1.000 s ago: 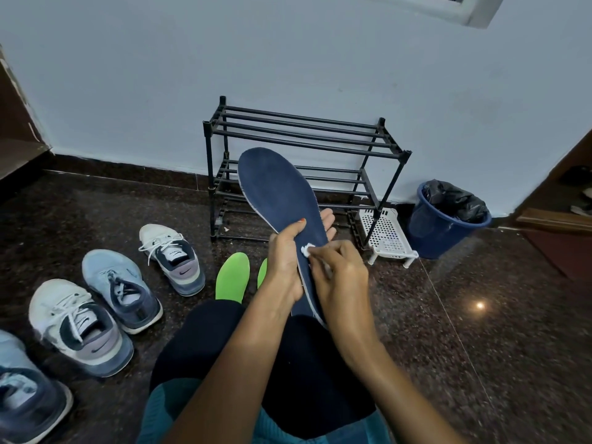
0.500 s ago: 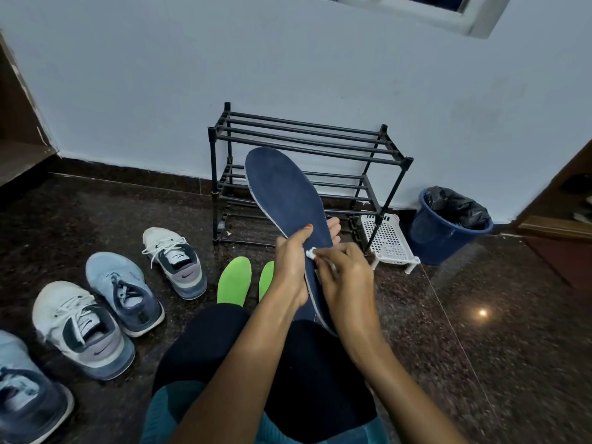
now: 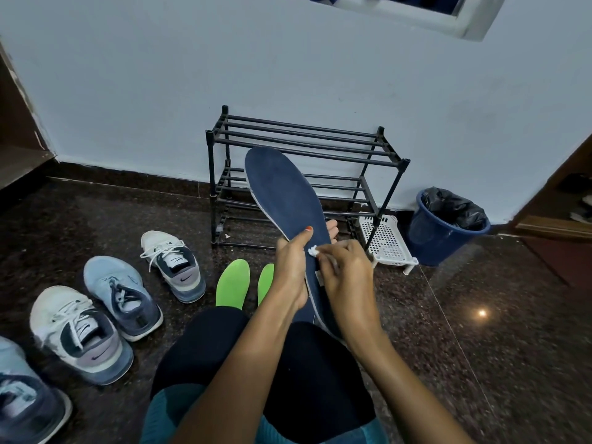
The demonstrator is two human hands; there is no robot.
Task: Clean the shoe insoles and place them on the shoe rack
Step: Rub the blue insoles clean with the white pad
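Fingers: L (image 3: 296,248) round navy insole (image 3: 285,193), R (image 3: 333,255) in pinch on white wad (image 3: 313,250); rack (image 3: 210,161) behind.

shoe rack (image 3: 304,145) bars bare, reachable ahead; sneakers (image 3: 174,264) crowd floor left; bin (image 3: 443,229) right.

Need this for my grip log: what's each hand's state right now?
Left hand: grips the blue insole.
Right hand: pinches a white wipe against the insole.
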